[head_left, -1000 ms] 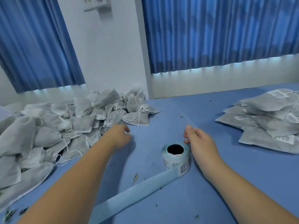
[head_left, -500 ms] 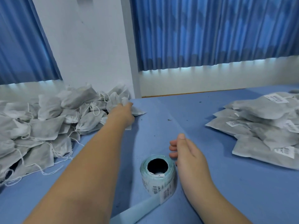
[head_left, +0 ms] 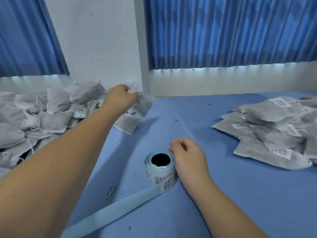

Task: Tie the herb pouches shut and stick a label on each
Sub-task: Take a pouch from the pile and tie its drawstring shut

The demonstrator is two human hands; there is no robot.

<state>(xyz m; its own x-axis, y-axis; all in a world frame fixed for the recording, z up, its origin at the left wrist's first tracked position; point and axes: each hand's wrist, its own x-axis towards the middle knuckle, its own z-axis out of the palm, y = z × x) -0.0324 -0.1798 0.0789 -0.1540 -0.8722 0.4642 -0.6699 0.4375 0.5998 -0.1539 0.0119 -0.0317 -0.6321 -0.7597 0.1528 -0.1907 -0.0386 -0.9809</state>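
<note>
A heap of white herb pouches [head_left: 42,117] with loose strings lies on the left of the blue table [head_left: 223,194]. My left hand [head_left: 120,98] reaches to the heap's right edge and is shut on one pouch [head_left: 144,105], lifting its top off the table. A roll of barcode labels [head_left: 160,169] on pale blue backing stands in the middle, its loose strip [head_left: 109,212] trailing toward the near left. My right hand [head_left: 187,155] rests against the roll's right side, fingers curled at its upper rim. Labelled pouches [head_left: 274,131] are stacked at the right.
A white wall and blue curtains [head_left: 223,31] stand just behind the table's far edge. Small herb crumbs [head_left: 110,191] are scattered over the blue cloth around the roll.
My left hand has closed on a pouch at the heap's right edge and raised it. My right hand has curled its fingers against the top of the label roll.
</note>
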